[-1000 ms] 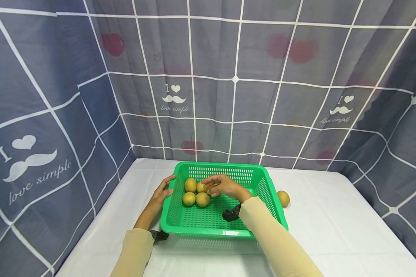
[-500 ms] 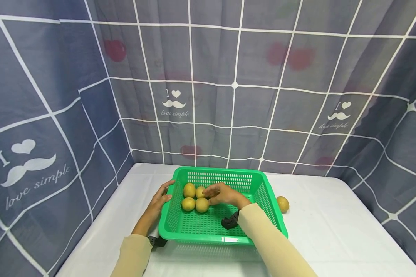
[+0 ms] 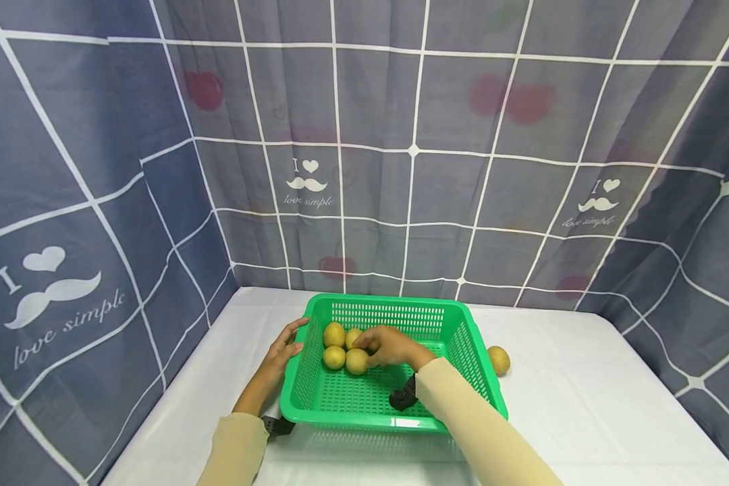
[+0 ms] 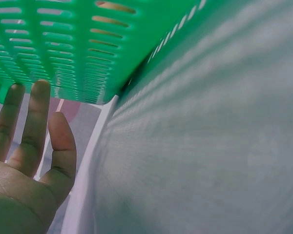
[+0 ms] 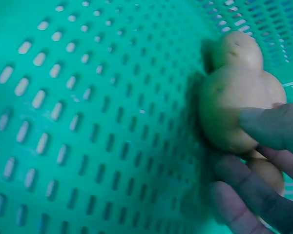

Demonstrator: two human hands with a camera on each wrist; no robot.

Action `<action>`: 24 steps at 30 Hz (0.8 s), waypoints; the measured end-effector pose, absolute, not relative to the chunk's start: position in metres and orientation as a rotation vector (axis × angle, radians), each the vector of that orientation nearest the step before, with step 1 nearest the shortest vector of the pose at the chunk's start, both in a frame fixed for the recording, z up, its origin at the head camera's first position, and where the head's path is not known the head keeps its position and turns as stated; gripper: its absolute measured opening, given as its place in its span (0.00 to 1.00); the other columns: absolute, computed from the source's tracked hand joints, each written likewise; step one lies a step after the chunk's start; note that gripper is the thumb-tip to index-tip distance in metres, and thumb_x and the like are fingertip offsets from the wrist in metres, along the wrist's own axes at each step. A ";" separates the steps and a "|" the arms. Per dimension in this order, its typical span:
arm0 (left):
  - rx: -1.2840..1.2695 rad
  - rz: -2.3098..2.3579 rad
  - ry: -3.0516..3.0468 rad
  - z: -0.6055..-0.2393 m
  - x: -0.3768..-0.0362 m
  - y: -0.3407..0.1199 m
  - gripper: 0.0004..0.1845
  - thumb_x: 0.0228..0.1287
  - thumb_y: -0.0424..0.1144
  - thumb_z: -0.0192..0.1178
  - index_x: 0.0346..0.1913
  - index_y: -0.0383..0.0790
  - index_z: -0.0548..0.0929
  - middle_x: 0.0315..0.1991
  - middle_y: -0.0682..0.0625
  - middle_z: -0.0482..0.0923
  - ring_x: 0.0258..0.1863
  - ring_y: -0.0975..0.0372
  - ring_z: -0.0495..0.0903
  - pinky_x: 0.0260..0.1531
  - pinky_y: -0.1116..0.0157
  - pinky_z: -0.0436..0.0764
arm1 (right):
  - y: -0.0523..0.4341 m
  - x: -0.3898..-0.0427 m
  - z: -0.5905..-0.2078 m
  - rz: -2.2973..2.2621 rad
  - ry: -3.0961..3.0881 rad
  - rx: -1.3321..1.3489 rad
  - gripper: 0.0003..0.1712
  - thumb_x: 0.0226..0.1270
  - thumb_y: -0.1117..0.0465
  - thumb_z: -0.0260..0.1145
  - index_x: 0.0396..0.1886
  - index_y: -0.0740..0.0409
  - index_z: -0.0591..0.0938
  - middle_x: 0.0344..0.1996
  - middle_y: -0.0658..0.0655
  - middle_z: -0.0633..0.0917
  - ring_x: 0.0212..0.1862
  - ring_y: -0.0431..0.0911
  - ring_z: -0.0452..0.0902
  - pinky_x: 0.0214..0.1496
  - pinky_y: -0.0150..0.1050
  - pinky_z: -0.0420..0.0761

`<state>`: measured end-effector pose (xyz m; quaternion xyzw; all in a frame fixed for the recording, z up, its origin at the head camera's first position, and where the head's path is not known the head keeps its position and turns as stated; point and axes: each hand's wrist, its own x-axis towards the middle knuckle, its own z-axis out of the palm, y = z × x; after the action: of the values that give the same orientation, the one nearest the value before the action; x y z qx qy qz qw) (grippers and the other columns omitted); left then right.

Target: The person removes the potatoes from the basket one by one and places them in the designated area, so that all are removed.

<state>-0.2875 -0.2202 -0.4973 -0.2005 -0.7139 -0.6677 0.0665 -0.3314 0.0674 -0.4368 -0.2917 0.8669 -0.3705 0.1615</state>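
Note:
A green plastic basket (image 3: 395,423) with slotted walls stands on the table. Toward its left side several round yellow-brown potatoes (image 3: 334,358) lie in a close cluster. My right hand (image 3: 389,345) reaches into the basket and holds the nearest right potato (image 3: 356,362). In the right wrist view, the thumb (image 5: 266,127) presses on that potato (image 5: 229,109), with the fingers around its far side, partly hidden. Outside the left wall is my left hand (image 3: 279,351), its fingers fairly straight; in the left wrist view the fingertips (image 4: 40,87) rest against the basket wall (image 4: 73,44).
One more potato (image 3: 498,360) lies on the white tablecloth (image 3: 559,391) just outside the basket's right wall. A grey checked curtain (image 3: 370,175) hangs behind the table and along both sides. Black wrist devices (image 3: 403,395) sit under the sleeves.
My right hand has lowered slightly toward the nearest right potato, and its fingers have closed in. The left hand stays at the basket's side. The head view has tilted up a little.

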 end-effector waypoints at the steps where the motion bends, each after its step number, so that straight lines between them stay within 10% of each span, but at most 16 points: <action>1: -0.611 -2.012 -2.149 -0.497 -0.287 -0.220 0.31 0.76 0.31 0.46 0.79 0.25 0.62 0.78 0.23 0.61 0.67 0.69 0.68 0.62 0.68 0.72 | 0.066 -0.331 -0.437 -1.058 2.478 -0.810 0.26 0.62 0.77 0.76 0.61 0.65 0.88 0.62 0.65 0.86 0.59 0.58 0.84 0.43 0.41 0.89; 7: -0.641 -2.032 -2.138 -0.499 -0.288 -0.222 0.30 0.77 0.32 0.47 0.79 0.29 0.64 0.78 0.22 0.60 0.66 0.72 0.70 0.62 0.68 0.73 | 0.062 -0.332 -0.442 -1.068 2.468 -0.770 0.28 0.60 0.75 0.79 0.62 0.65 0.88 0.64 0.66 0.83 0.59 0.56 0.83 0.37 0.42 0.90; 17: -0.610 -2.061 -2.171 -0.499 -0.290 -0.223 0.33 0.77 0.33 0.46 0.81 0.27 0.60 0.78 0.24 0.60 0.63 0.70 0.72 0.61 0.68 0.75 | 0.063 -0.338 -0.448 -0.983 2.484 -0.961 0.26 0.59 0.69 0.83 0.58 0.64 0.89 0.56 0.58 0.90 0.63 0.56 0.83 0.68 0.50 0.81; 24: -0.575 -2.052 -2.191 -0.499 -0.290 -0.221 0.33 0.76 0.33 0.45 0.81 0.28 0.60 0.83 0.26 0.52 0.81 0.44 0.58 0.73 0.55 0.68 | 0.063 -0.340 -0.451 -1.001 2.434 -0.967 0.24 0.59 0.70 0.81 0.57 0.64 0.89 0.54 0.57 0.91 0.62 0.54 0.84 0.64 0.44 0.83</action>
<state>-0.2905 -0.2208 -0.4989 -0.1880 -0.7162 -0.6707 0.0428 -0.3402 0.0631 -0.4511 -0.3401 0.8557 -0.3520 0.1679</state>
